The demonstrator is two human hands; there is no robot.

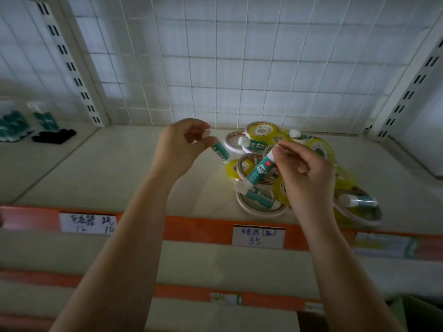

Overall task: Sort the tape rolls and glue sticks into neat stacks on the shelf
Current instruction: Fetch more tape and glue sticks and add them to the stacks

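1. A pale shelf [100, 168] backed by white wire grid [239, 68] fills the upper half of the frame, with slotted uprights at either side and an orange front rail [191, 227] carrying handwritten price labels [258, 236].

2. At far left, on the neighbouring bay, sit teal packets [14, 125] and something small and black [54, 136]; both are too blurred to name.

3. Left of centre, the left hand [179, 149] is curled round a glue stick [219, 150], white cap near the fingertips, teal body pointing down to the right, held above the shelf.

4. Right of centre, the right hand [304, 168] pinches a second glue stick [261, 170] by its upper end, lifted just over the pile.

5. Under and behind that hand lies the jumble: yellow tape rolls [261, 131], white-rimmed tape rolls [260, 207] and loose glue sticks [259, 196], all overlapping at centre right, nothing stacked yet.

6. Risks, as I judge them: the pinch on the second stick looks light, so it could slip back and scatter the heap. Rolls at lower right [359, 215] lie close to the front edge and a nudge might send one off. Round sticks laid flat may roll apart.
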